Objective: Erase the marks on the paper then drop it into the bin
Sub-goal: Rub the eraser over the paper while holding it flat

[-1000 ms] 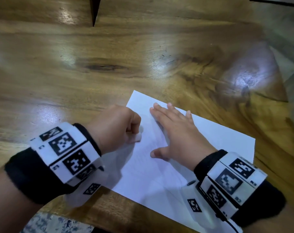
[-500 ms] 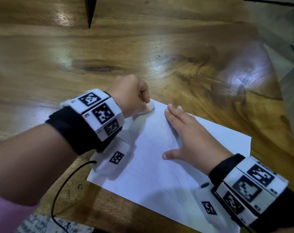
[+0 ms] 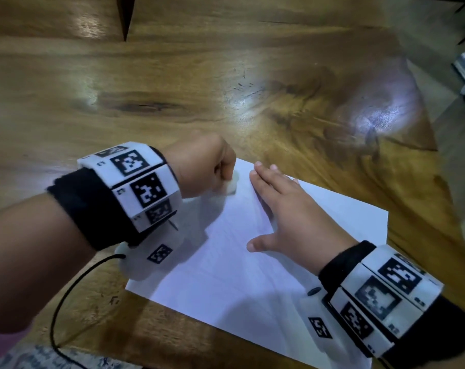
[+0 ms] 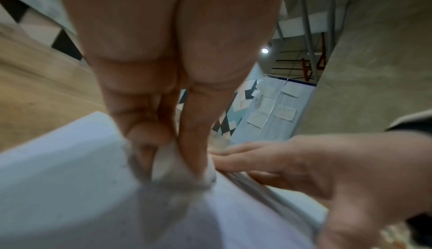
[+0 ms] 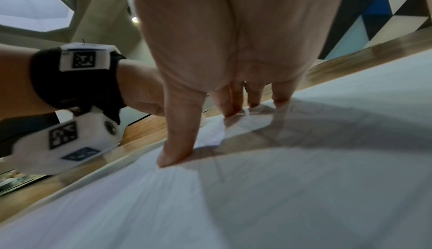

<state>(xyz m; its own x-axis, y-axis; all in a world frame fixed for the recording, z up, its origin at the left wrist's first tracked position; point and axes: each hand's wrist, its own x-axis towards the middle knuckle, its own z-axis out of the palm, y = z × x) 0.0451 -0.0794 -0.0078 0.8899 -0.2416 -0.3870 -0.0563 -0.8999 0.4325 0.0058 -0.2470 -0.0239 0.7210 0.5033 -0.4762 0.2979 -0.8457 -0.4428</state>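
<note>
A white sheet of paper (image 3: 247,267) lies on the wooden table (image 3: 172,75). My left hand (image 3: 207,166) is curled round a small white eraser (image 3: 232,185) and presses it on the paper near its far corner. In the left wrist view the eraser (image 4: 177,168) sits pinched between thumb and fingers on the paper (image 4: 70,179). My right hand (image 3: 289,209) lies flat with straight fingers on the sheet just right of the eraser. In the right wrist view its fingertips (image 5: 177,153) press the paper (image 5: 304,188), where faint pencil lines show. No bin is in view.
The table's right edge (image 3: 439,161) runs close to the paper, with floor beyond. A black cable (image 3: 63,296) loops from my left wrist over the near edge. A dark gap (image 3: 124,14) cuts into the table's far side.
My left hand with the eraser moved from the sheet's left middle up to its far corner, then came back slightly. My right hand stayed flat on the paper.
</note>
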